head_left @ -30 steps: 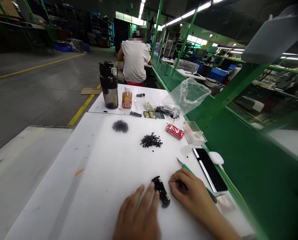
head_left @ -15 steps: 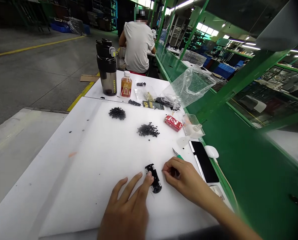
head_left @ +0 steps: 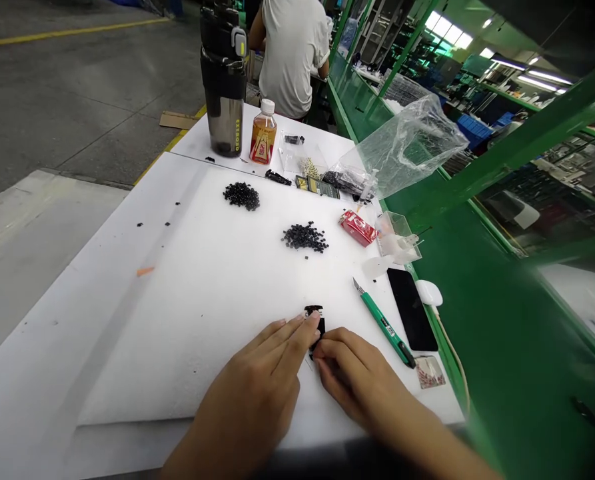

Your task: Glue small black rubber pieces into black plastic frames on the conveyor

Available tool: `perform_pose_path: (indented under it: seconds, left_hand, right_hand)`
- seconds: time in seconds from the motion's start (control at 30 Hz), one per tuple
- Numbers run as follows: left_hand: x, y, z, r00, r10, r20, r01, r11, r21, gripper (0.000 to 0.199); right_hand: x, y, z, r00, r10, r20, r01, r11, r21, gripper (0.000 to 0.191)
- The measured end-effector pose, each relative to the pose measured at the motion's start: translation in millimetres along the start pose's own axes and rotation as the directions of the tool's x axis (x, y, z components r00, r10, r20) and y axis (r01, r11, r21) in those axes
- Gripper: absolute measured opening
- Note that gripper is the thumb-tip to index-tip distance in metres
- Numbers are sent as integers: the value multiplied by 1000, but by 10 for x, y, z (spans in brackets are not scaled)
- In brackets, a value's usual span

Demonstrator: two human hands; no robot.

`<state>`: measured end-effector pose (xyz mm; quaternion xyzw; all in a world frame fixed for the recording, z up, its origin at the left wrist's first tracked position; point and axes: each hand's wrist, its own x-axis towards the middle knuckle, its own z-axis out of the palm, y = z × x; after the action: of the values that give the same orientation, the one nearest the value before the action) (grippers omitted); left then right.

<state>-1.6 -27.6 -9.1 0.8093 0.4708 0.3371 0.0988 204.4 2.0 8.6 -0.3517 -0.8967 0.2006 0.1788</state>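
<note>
A small black elongated part (head_left: pixel 321 325), perhaps plastic, lies on the white work surface, largely covered by both hands. My left hand (head_left: pixel 270 370) reaches over it with stretched fingers, and the fingertips press on its upper half. At the part's lower right edge, my right hand (head_left: pixel 354 373) is closed in a pinch, its thumb and index fingertips touching the part. Whatever sits between those fingertips is hidden or too small to name. Further up lie two piles of tiny black pieces, one pile (head_left: pixel 304 237) nearer and another pile (head_left: pixel 241 196) to its left.
To the right lie a green utility knife (head_left: pixel 384 325), a phone (head_left: pixel 411 310) and a white mouse-like device (head_left: pixel 429 293) with a cable. A red box (head_left: pixel 358 228) and clear plastic tray (head_left: pixel 400 243) stand behind. A tumbler (head_left: pixel 224 100) and drink bottle (head_left: pixel 264 133) are far back. Someone sits beyond.
My right hand has moved left onto the black part, still pinching. My left hand covers more of the part, with its fingers closer together. The view has tilted down, and the whole knife now shows.
</note>
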Motion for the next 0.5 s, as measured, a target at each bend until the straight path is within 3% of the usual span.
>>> perform_pose_path:
  seconds: [0.13,0.33,0.5]
  left_hand:
    - [-16,16,-1,1000,-15,-12,15,999,-37,63]
    - [-40,31,2,999,-26,-25,25,1000,-14,58]
    - [-34,41,11,999,-9,-35,10,1000,11,53]
  right_hand:
    - [44,-12,-78,996,-57,74,67,988,-140,13]
    - [-7,-88,-176,959,-252,131,281,903,-326,24]
    - [-102,-86,-173,966,-236,105,257,912,-320,38]
